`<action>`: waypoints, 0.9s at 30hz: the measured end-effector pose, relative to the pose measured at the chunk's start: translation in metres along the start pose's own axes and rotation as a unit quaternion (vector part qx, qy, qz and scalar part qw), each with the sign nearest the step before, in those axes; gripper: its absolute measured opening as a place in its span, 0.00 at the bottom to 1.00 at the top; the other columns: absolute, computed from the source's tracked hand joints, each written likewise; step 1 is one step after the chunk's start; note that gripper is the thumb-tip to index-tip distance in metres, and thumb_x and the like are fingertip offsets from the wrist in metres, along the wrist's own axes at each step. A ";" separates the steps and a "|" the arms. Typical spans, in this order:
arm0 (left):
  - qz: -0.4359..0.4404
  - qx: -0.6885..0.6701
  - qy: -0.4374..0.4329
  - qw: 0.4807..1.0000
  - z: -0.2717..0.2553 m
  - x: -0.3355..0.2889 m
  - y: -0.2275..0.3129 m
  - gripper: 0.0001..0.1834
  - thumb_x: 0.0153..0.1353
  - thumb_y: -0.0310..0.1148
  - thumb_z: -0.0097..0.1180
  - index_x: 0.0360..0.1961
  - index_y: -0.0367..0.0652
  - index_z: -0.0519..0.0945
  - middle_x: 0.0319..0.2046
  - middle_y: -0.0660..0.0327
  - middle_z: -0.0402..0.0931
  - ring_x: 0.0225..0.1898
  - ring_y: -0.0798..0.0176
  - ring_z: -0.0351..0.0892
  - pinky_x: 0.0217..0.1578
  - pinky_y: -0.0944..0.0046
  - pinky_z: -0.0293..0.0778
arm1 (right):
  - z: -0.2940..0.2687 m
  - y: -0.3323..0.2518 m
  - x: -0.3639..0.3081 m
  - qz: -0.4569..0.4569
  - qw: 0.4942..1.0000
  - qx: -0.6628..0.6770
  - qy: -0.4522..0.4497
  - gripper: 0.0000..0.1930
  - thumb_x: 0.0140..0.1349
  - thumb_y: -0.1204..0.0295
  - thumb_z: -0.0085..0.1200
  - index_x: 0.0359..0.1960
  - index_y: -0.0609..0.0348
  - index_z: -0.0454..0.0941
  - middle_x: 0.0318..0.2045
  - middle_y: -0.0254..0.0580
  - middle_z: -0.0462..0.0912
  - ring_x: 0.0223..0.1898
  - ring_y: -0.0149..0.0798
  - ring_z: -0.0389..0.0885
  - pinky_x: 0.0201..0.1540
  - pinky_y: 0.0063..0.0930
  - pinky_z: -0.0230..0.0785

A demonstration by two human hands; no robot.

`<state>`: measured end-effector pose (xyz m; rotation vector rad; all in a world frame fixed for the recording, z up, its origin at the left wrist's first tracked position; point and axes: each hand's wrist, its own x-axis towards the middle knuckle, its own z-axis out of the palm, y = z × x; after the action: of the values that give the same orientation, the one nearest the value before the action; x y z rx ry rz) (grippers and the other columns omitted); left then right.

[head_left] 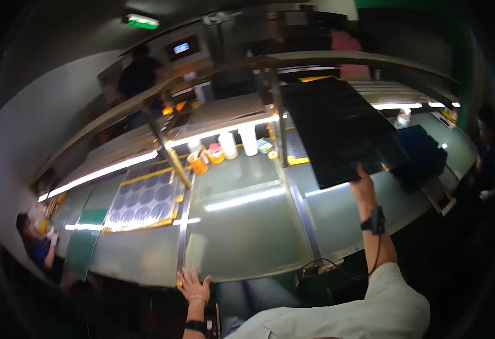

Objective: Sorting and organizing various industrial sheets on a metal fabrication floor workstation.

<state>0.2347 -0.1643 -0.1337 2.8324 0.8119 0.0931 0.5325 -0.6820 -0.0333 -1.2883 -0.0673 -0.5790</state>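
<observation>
My right hand (363, 192) is closed on the near edge of a large, dark rectangular sheet (338, 127), its fingers partly hidden by the sheet. Tilted over the right part of the bench, the sheet reaches up to the shelf. My left hand (194, 288) lies with fingers spread at the front edge of the glass-topped bench (247, 231) and holds nothing. A stack of dark blue sheets (420, 155) stands just right of the dark sheet.
White bottles (248, 140) and an orange tape roll (198, 162) stand under the lit shelf. Left of them lies a film with dark circles (146, 198), then a green board (85, 243). Posts (168, 150) hold the shelf. People are at the far left and right.
</observation>
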 end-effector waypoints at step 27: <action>0.096 0.130 0.090 0.983 0.008 0.004 -0.005 0.36 0.63 0.58 0.31 0.65 0.46 0.51 0.66 0.47 0.40 0.68 0.45 0.34 0.61 0.36 0.34 | -0.097 0.000 -0.298 0.333 0.898 0.128 0.257 0.09 0.54 0.75 0.58 0.36 0.60 0.74 0.32 0.40 0.78 0.33 0.39 0.79 0.36 0.32 0.73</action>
<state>0.2369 -0.1594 -0.1427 3.1820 0.6199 0.2953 0.2512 -0.6610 -0.1700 -0.7904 0.6963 -0.2814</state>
